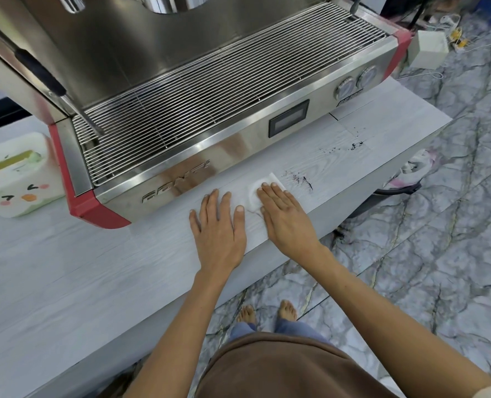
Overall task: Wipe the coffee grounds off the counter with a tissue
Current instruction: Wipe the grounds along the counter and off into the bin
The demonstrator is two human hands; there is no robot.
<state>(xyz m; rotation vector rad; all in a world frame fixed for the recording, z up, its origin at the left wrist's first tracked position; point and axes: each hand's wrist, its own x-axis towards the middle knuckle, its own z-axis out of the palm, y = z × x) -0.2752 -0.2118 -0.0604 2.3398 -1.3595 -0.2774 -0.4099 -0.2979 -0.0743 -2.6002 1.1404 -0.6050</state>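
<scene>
**Tissue being pressed flat, grounds lying just ahead**

Head view: the tissue (pixel 260 188) is being held down on the table (pixel 66 268) under the right hand (pixel 284 216), whose fingers are being kept straight and together; no closed grip is being used, the tissue simply being pinned by the flat palm and fingers. The left hand (pixel 219 228) is being laid flat and spread on the bare table just beside it, holding nothing and apparently being used as a brace. The nearer grounds (pixel 300 179) are seen as a dark smear just beyond the tissue's right edge, and a second scatter (pixel 353 145) is lying farther right, well apart from the first. The machine (pixel 209 110) is standing close behind the whole strip.

For the wipe to be done well, even pressure is probably being called for across the whole tissue, with one steady sweep being made to the right so the grounds are being gathered ahead of the edge and not smeared. The tissue is best being folded over the pile before being lifted, lest the grounds be pushed off onto the floor (pixel 410 268).
</scene>
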